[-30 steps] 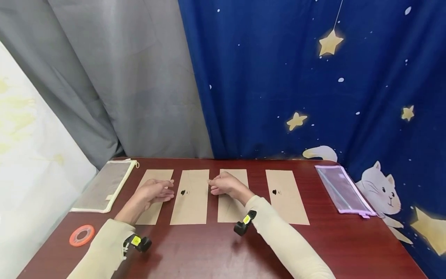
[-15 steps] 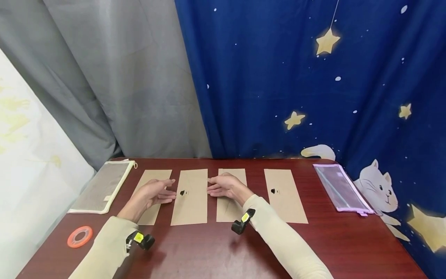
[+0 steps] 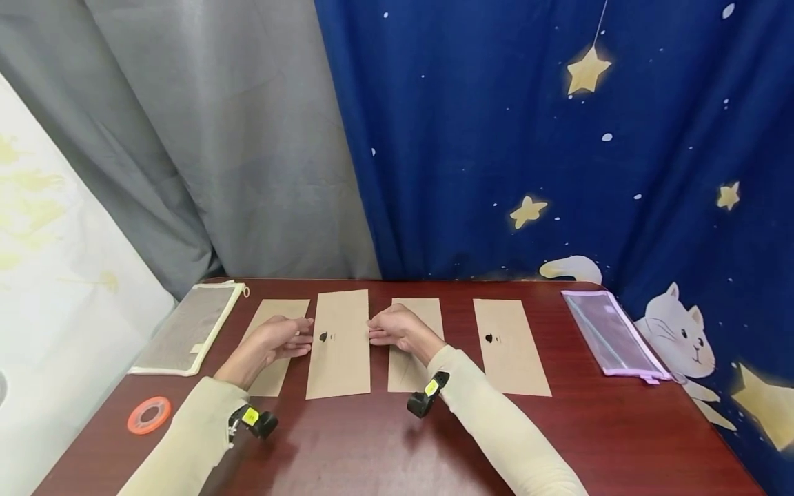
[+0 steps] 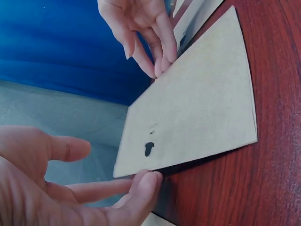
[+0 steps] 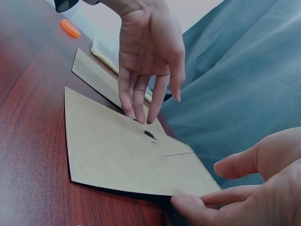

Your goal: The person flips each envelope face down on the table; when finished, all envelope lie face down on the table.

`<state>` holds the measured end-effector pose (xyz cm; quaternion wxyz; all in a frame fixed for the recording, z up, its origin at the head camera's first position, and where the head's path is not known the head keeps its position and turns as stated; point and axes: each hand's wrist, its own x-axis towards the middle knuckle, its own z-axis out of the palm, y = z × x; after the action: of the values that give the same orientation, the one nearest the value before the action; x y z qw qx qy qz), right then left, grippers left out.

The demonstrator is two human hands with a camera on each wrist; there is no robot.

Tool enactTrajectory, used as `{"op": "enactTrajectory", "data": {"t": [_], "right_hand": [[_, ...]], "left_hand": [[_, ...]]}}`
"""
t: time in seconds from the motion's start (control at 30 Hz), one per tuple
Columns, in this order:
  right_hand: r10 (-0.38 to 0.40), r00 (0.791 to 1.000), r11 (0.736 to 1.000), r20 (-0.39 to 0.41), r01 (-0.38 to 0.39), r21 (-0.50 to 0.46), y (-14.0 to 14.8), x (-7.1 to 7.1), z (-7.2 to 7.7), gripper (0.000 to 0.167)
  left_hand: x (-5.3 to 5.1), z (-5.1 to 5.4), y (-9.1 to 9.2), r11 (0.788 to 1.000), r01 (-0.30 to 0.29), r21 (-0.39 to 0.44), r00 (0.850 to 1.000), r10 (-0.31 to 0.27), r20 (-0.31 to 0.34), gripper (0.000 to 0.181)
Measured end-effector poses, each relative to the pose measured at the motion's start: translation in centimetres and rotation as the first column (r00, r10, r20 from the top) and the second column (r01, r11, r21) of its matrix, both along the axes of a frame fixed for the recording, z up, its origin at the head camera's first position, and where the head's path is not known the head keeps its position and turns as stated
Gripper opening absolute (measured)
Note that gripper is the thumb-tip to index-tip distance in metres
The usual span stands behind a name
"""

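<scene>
A flat tan kraft-paper rectangle (image 3: 341,365), printed with a small black hat, lies between my two hands. Its side edges are raised off the table, with dark shadow beneath them in both wrist views. My left hand (image 3: 279,339) touches its left edge with extended fingertips (image 4: 149,181); the thumb stands apart from the paper. At the opposite edge, my right hand (image 3: 400,328) has its fingertips (image 5: 186,205) against the paper, thumb also raised. Whether the fingers reach underneath is partly hidden. Similar paper rectangles lie left (image 3: 269,379) and right (image 3: 406,375), partly covered by my hands.
Another hat-printed paper (image 3: 511,358) lies farther right. A cream-edged mesh pouch (image 3: 186,327) sits at the left, and a purple-edged pouch (image 3: 611,337) at the right. An orange ring (image 3: 149,415) is near the left edge of the dark red table (image 3: 347,448). Curtains hang behind.
Both hands have come to the paper's side edges, the right hand's fingers spreading from a closer bunch. The paper has risen slightly and shifted away from me.
</scene>
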<state>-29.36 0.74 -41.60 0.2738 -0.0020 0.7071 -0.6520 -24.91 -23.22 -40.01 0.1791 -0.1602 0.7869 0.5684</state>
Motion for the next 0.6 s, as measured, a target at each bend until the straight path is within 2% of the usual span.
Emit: {"op": "enactTrajectory", "data": {"t": [0.17, 0.3, 0.43, 0.6], "right_hand": [[-0.015, 0.998, 1.0, -0.06, 0.013, -0.026, 0.0, 0.4, 0.2, 0.032], [-0.04, 0.99, 0.999, -0.132, 0.037, -0.021, -0.1, 0.9, 0.3, 0.031], [-0.116, 0.971, 0.993, -0.207, 0.109, -0.043, -0.2, 1.4, 0.7, 0.029], [-0.211, 0.93, 0.977, -0.302, 0.192, -0.091, -0.6, 1.7, 0.9, 0.026]], "left_hand": [[0.0, 0.2, -0.4, 0.999, 0.043, 0.031, 0.999, -0.042, -0.029, 0.044], [0.0, 0.6, -0.5, 0.997, 0.048, 0.057, 0.997, -0.044, -0.07, 0.04], [0.0, 1.4, -0.5, 0.999, 0.01, 0.046, 0.991, -0.004, -0.13, 0.038], [-0.2, 2.1, -0.5, 0.996, -0.083, 0.04, 0.976, 0.09, -0.199, 0.035]]}}
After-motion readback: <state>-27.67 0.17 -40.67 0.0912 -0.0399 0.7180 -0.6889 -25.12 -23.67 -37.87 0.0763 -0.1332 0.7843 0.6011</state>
